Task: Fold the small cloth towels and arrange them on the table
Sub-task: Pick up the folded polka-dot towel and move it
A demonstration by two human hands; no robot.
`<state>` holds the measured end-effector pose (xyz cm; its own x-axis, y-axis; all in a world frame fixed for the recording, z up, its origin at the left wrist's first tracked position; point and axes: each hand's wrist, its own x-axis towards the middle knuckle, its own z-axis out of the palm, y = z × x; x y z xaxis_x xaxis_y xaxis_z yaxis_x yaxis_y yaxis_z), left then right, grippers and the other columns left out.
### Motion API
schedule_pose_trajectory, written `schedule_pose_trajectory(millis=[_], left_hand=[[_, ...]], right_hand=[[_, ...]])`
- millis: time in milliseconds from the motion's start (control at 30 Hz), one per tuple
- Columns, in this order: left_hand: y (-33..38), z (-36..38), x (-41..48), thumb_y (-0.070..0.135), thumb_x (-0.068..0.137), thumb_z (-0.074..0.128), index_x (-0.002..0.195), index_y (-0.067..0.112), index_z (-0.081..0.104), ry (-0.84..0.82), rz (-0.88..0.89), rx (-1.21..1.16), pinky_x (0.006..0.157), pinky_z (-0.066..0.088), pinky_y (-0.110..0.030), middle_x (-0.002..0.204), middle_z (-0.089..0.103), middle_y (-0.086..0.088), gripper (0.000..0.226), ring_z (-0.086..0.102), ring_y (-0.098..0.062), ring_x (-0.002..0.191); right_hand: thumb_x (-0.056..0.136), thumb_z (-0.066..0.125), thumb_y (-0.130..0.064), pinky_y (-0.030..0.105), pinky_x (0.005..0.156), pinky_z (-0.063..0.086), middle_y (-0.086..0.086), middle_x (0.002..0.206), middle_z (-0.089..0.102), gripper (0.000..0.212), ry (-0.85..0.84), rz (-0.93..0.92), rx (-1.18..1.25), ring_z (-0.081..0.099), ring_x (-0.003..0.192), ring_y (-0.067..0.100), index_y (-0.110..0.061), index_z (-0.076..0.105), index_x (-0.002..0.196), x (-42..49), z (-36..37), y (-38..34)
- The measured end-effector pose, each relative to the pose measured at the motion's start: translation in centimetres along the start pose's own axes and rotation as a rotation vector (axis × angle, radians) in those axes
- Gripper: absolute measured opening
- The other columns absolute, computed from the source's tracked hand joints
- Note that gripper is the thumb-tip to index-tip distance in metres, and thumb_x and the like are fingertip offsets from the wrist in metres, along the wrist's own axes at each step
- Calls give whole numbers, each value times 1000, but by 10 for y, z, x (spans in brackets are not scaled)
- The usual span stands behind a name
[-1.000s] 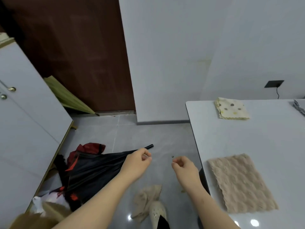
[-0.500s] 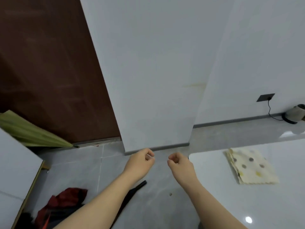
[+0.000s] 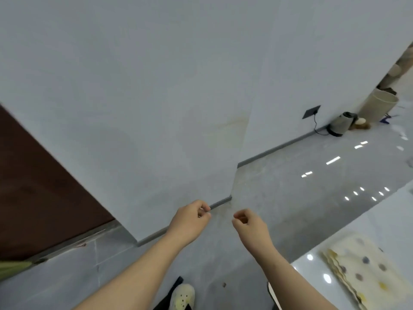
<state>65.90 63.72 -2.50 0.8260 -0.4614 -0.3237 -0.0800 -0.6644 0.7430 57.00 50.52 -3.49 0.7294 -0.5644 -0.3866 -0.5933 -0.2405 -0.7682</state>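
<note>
View swung up and right since 0.5 s ago: folded dotted towel [image 3: 366, 268] now lies at lower right, near the table [image 3: 391, 220] edge, and the kettle [image 3: 339, 124] by the wall shows in full. Left hand [image 3: 192, 217] and right hand [image 3: 248, 224] are held apart over the floor, posture unchanged. Each has its fingers curled in, thumb against fingertips, with nothing visible between them.

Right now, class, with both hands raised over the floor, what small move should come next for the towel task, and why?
Probably swing both hands right, toward the white table. The left hand and right hand have curled fingers with nothing visible in them, and they hang over the grey floor. The only towel in view, the folded cream polka-dot cloth, lies on that table.
</note>
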Motion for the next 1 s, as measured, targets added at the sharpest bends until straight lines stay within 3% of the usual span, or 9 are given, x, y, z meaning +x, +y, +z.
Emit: schedule_pose_trajectory(millis=[167, 300, 433, 533, 700, 1000], left_hand=[[7, -7, 66, 23, 89, 52, 89, 27, 55, -144, 48, 95, 74, 47, -24, 79, 56, 13, 5, 57, -12, 83], [35, 8, 117, 23, 89, 52, 95, 24, 58, -258, 133, 200, 77, 46, -23, 84, 59, 9, 9, 56, -11, 82], [89, 40, 173, 24, 90, 49, 109, 18, 59, -370, 342, 429, 79, 43, -24, 99, 63, 2, 22, 58, -16, 93], [133, 70, 214, 24, 91, 45, 113, 20, 56, -425, 483, 617, 82, 43, -28, 113, 61, 0, 25, 56, -19, 104], [207, 118, 254, 25, 95, 40, 123, 19, 50, -523, 707, 775, 88, 42, -28, 125, 56, -2, 30, 53, -20, 113], [301, 222, 273, 25, 94, 43, 121, 19, 51, -768, 1075, 804, 91, 43, -29, 122, 57, -2, 29, 52, -20, 113]], right_hand=[[89, 49, -16, 23, 59, 40, -8, 79, 53, 19, 72, 109, 37, 50, 72, 9, -13, 59, 105, 46, 4, -11], [90, 47, -17, 18, 57, 40, -10, 81, 53, 22, 146, 183, 59, 49, 68, 4, -14, 57, 109, 83, -15, -8], [90, 44, -23, 32, 83, 45, 2, 113, 59, 29, 218, 216, -106, 55, 102, 20, -18, 53, 117, 125, -53, 1], [91, 42, -24, 34, 93, 40, 2, 125, 56, 35, 283, 249, -264, 49, 116, 21, -18, 49, 125, 151, -93, 14], [93, 39, -25, 32, 93, 38, 1, 125, 56, 36, 421, 323, -305, 47, 115, 22, -19, 47, 127, 175, -157, 27], [92, 43, -23, 32, 90, 38, 2, 124, 57, 33, 761, 560, -202, 49, 113, 23, -18, 51, 123, 169, -231, 66]])
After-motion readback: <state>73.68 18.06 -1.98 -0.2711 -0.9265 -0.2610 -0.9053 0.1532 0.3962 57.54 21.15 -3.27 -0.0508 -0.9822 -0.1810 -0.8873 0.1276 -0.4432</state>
